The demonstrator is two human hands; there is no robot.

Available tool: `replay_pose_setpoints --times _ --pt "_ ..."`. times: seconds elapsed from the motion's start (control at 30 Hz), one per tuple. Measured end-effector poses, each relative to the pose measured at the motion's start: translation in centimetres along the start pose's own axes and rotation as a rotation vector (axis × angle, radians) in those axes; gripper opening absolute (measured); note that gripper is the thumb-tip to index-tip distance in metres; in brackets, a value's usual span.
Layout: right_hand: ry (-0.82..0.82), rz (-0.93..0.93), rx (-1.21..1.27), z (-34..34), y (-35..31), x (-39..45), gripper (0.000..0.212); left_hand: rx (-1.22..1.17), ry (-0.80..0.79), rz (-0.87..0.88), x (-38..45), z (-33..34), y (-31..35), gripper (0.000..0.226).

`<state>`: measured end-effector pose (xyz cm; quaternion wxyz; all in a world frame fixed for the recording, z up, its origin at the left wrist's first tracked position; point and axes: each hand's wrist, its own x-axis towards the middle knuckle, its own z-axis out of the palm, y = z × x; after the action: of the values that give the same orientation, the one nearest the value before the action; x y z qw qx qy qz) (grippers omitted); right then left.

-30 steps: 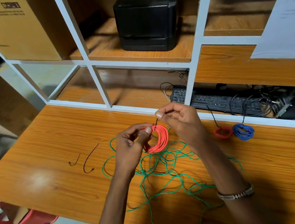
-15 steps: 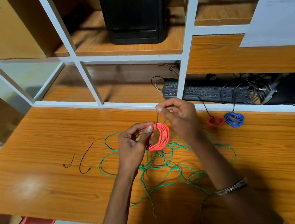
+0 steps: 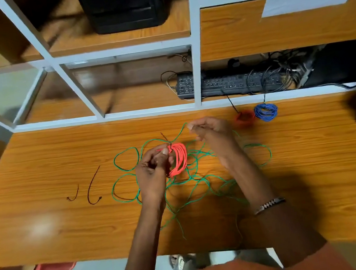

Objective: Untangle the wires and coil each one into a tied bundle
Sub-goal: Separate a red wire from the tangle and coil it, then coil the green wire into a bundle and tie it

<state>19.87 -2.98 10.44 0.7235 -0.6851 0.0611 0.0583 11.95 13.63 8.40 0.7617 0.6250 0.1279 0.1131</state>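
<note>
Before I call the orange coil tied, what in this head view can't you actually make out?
- Tie on the orange coil: too small and blurred; closed or not is unclear.
- Coil's left part: hidden behind the left hand gripping it.
- Right hand: motion-blurred; whether its fingertips pinch anything is unclear.
- Green wire: partly hidden under both forearms.
- Red bundle: blurred; its tie is unreadable.

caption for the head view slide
Left hand holds an orange wire coil above loose green wire on a wooden desk.
</note>
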Motion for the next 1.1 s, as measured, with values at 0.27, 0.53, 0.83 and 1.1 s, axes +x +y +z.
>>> replay_pose_setpoints --times 0.27,0.53,0.83,1.1 --pt "-0.359 0.222 -0.095 -6.5 0.5 -2.7 0.014 0.013 0.151 -0.018 -1.0 8.5 -2.4 0.015" --pt "-0.113 0.343 -0.061 -17.0 3.2 -0.7 0.016 -0.009 0.053 -0.251 -3.8 18.1 -6.5 0.018" --pt "0.379 0.365 -0.204 -27.5 13.6 7.8 0.013 0.156 -0.024 -0.445 -5.4 21.2 -9.3 0.025" --pt "0.449 0.254 -0.297 -28.7 17.1 13.2 0.035 0.157 0.027 -0.446 -5.6 21.4 -10.3 0.012"
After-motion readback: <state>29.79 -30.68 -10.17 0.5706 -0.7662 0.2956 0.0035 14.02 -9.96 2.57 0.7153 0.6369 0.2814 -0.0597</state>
